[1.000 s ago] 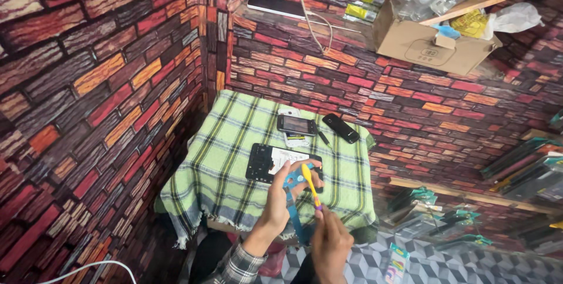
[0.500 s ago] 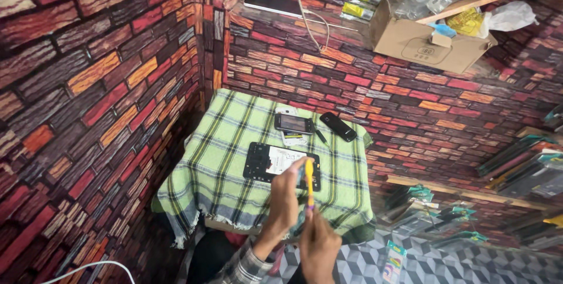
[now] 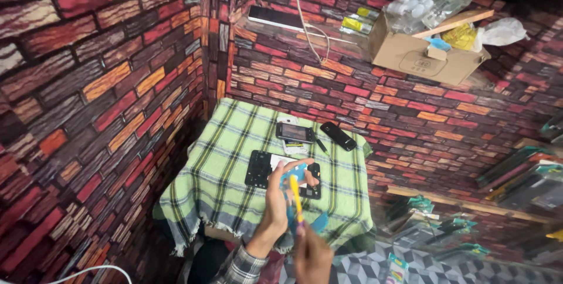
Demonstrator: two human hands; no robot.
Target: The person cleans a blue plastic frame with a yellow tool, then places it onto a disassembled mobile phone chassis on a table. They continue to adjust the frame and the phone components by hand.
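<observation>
Brick-pattern walls [image 3: 105, 84] meet in a corner directly behind a small table [image 3: 229, 161] draped in green plaid cloth. A wall ledge [image 3: 328, 40] runs above the table. Patterned grey floor [image 3: 363, 269] lies below it.

Only one view, from a camera worn on the head. Looking down and forward from high up, tilted a bit so the walls lean. Far from the small table with the green checked cloth [image 3: 234, 161], which sits in the middle of the picture, pushed into a corner of red and orange brick-pattern walls [image 3: 105, 84]. Much nearer to the left hand [image 3: 280, 193] and the right hand [image 3: 314, 256], low at the bottom edge, close under the camera. Facing toward the back wall, with the brown cardboard box [image 3: 419, 55] on a ledge up at the top right. No second view to share anything with.
</observation>
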